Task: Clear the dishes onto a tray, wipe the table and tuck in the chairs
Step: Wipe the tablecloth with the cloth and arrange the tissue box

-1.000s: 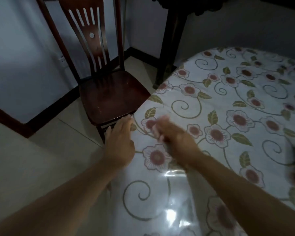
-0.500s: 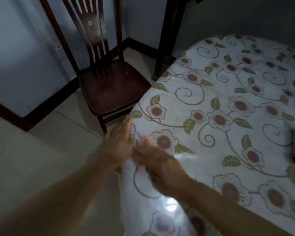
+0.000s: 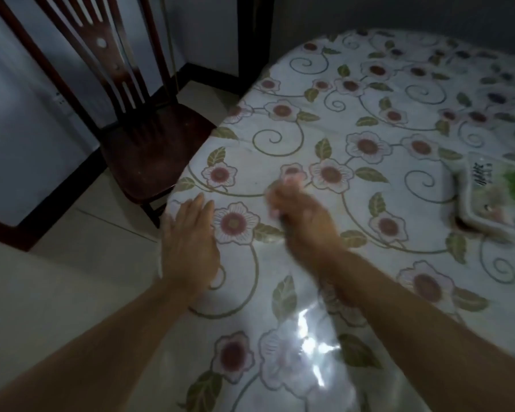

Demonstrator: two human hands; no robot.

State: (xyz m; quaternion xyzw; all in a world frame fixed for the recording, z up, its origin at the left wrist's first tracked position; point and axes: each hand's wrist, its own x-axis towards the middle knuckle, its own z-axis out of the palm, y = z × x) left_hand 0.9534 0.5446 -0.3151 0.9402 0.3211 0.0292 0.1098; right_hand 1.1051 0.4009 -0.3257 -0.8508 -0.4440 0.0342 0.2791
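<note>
Since half a second before, both hands had slid further onto the surface (image 3: 324, 120) and the view had swung right, so that a tray (image 3: 500, 197) came into sight at the right edge. Nearest the person, glare lay on the glossy flowered cloth (image 3: 280, 337) between the forearms. Beyond it, the left hand (image 3: 188, 245) lay flat at the rim of the surface, its fingers (image 3: 198, 205) straight and close together, holding nothing and seemingly pressing the cloth. The right hand (image 3: 298, 215) was blurred with motion over the cloth; its fingers (image 3: 292, 181) looked curled, but whether they held a wiping cloth I could not tell. From here the slick cloth could ride up or slide off the rim if the left hand eased its press while the right swept hard. A wide sweep to the right could also knock the tray, which sat well apart from the hands. Further off to the left, the chair (image 3: 149, 150) stood pulled out, its seat just beside the rim, not yet tucked in.
</note>
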